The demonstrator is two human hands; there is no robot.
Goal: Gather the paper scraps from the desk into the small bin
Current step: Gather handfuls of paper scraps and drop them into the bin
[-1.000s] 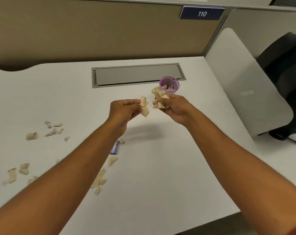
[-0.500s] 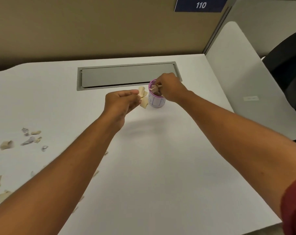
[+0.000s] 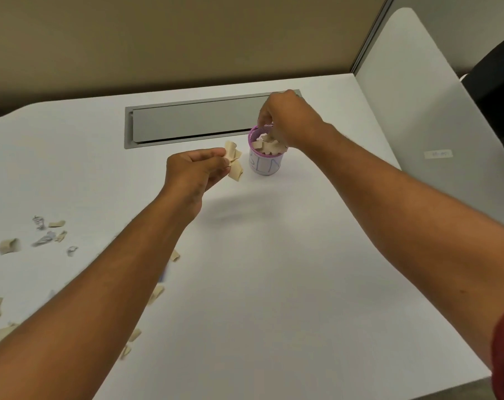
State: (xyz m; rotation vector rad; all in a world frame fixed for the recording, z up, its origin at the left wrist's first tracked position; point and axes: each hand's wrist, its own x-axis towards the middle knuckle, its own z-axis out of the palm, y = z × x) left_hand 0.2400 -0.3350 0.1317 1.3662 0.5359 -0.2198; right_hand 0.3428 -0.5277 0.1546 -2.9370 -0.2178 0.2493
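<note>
While your right hand (image 3: 288, 119) hovers over the small bin (image 3: 264, 160) at 12 o'clock, grip indiscernible, your left hand (image 3: 195, 171) pinches paper scraps (image 3: 234, 161) just beside it. The bin looks nearly full; overstuffing could spill pieces. More loose scraps (image 3: 9, 245) lie at 9 o'clock.

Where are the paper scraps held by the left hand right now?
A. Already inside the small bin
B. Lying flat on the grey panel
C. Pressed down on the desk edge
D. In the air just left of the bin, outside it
D: the left hand pinches its scraps beside the small bin, clear of its rim, while the right hand is over the bin's mouth.
</note>
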